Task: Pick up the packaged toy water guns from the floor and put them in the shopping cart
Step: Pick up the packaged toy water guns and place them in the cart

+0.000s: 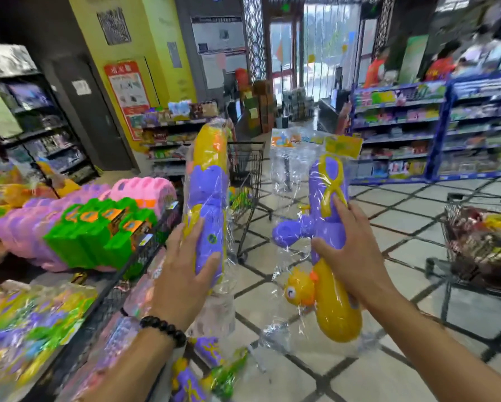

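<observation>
My left hand grips a purple and yellow water gun in clear plastic wrap, held upright. In my right hand is a second packaged water gun, purple with a yellow duck-shaped tank and a yellow header card. Both are raised in front of me. A black wire shopping cart stands straight ahead just behind the two guns. More packaged water guns lie on the tiled floor below my left wrist.
A low wire display with pink, purple and green toys runs along my left. A second cart full of goods stands at the right. Blue shelves line the back right, with people behind them. Tiled floor lies between.
</observation>
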Available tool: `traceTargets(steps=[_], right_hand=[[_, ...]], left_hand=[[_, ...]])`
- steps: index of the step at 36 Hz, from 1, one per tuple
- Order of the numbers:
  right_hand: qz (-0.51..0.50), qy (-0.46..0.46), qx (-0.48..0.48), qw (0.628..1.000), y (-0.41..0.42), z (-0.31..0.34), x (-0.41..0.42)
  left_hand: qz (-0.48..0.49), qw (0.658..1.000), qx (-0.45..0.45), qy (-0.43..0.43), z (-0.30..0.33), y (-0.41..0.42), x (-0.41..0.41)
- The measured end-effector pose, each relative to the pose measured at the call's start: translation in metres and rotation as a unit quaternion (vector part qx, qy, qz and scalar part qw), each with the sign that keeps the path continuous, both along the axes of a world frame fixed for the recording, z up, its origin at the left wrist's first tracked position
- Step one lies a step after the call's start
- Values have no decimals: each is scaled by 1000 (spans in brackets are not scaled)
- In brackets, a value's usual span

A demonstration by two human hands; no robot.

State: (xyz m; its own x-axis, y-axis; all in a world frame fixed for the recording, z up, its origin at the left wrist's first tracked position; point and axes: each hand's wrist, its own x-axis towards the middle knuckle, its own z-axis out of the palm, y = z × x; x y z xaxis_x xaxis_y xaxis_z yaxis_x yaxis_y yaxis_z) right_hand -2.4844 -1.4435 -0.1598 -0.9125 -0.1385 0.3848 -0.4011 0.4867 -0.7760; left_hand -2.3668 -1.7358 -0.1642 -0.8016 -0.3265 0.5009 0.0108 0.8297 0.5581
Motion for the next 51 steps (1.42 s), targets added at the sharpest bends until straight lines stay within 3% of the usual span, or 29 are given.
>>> traceTargets(steps=[9, 19, 29, 51], right_hand=[[9, -21, 25, 999, -31, -26, -112], [25, -37, 46, 998, -121, -23, -279], [53, -21, 51, 997, -193, -24, -419], [155, -66, -8, 986, -379, -63, -806]], left_hand=[[-6, 1000, -4, -8, -24, -13, -112], [-27, 1000, 9, 3, -56, -75, -280], [9, 999, -25, -28, -58, -131, -404], [110, 993, -4, -42, -58, -286, -722]])
